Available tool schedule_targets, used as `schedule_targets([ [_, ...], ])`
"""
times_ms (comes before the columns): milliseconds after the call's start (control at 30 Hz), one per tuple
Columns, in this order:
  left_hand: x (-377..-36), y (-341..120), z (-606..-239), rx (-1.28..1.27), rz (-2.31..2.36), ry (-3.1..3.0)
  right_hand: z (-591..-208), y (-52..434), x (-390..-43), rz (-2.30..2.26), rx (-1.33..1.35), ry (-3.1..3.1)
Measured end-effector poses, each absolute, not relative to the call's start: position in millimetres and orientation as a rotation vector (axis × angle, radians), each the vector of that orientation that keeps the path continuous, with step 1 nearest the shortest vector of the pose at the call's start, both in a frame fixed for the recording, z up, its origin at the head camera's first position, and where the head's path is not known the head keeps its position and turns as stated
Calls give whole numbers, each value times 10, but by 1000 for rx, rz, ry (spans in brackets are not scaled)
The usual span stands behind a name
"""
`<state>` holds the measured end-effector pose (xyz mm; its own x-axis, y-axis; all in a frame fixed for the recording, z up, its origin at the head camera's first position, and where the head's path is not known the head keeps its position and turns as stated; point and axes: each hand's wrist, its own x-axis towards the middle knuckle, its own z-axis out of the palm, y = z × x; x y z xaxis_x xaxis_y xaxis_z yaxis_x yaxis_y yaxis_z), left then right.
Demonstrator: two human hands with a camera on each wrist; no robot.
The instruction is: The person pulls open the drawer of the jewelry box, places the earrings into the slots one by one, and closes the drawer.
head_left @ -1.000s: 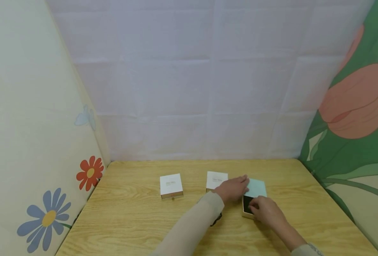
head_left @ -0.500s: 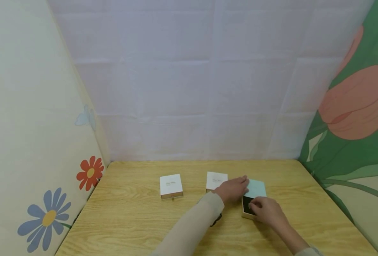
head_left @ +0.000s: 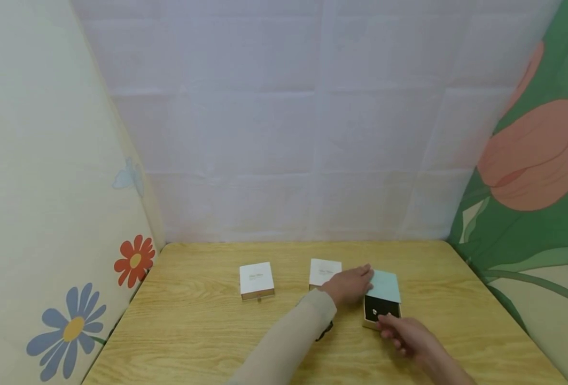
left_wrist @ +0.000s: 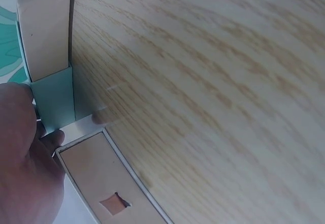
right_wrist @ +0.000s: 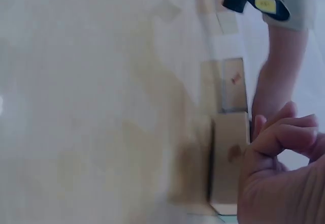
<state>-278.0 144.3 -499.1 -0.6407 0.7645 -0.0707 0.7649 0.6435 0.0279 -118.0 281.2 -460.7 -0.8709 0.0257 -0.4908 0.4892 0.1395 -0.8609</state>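
A mint-topped drawer box (head_left: 384,286) stands at the right of the table, its beige drawer (left_wrist: 45,28) pulled out towards the front. A small shiny piece of jewellery (head_left: 374,312), too small to identify, lies on the drawer's black lining (head_left: 384,306). My left hand (head_left: 350,284) touches the back left edge of the mint sleeve with extended fingers; its thumb side is partly hidden. By the drawer's front edge is my right hand (head_left: 406,332), loosely bent, with nothing visible between its fingers. The right wrist view shows these fingers (right_wrist: 292,132) above the drawer front (right_wrist: 228,165).
Left of my left hand sits a white drawer box (head_left: 324,271), partly covered by it. Another white drawer box (head_left: 257,279) stands farther left. The wood-grain table (head_left: 207,331) meets a pale hanging cloth (head_left: 264,203) at the back.
My right hand has drawn back towards the front right from inside the drawer. The small jewellery piece, pinched before, now lies on the black lining. My left hand has stayed in place.
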Motion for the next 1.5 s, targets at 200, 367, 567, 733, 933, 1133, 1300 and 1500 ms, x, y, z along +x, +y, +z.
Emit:
schedule_targets([
  [200, -2771, 1445, -4975, 1313, -54, 2786, -4720, 2749, -1046, -1875, 668, 1899],
  [367, -2752, 1439, -4942, 1325, -96, 2783, -4773, 2709, -1031, -2018, 854, 1798],
  [567, -2748, 1441, -4952, 1309, -66, 2772, -4850, 2704, -1059, -2103, 906, 1783],
  [733, -2737, 1428, -4930, 1312, -61, 2777, -4894, 2699, -1072, -2121, 897, 1801],
  [933, -2730, 1419, -4914, 1315, -26, 2778, -4908, 2688, -1101, -2175, 863, 1827],
  [1133, -2757, 1425, -4948, 1310, -15, 2764, -4914, 2689, -1132, -2207, 850, 1811],
  [1300, -2795, 1436, -5004, 1314, -18, 2768, -4922, 2695, -1176, -2209, 841, 1833],
  [1500, -2801, 1446, -5010, 1305, 26, 2760, -4947, 2716, -1231, -2224, 828, 1827],
])
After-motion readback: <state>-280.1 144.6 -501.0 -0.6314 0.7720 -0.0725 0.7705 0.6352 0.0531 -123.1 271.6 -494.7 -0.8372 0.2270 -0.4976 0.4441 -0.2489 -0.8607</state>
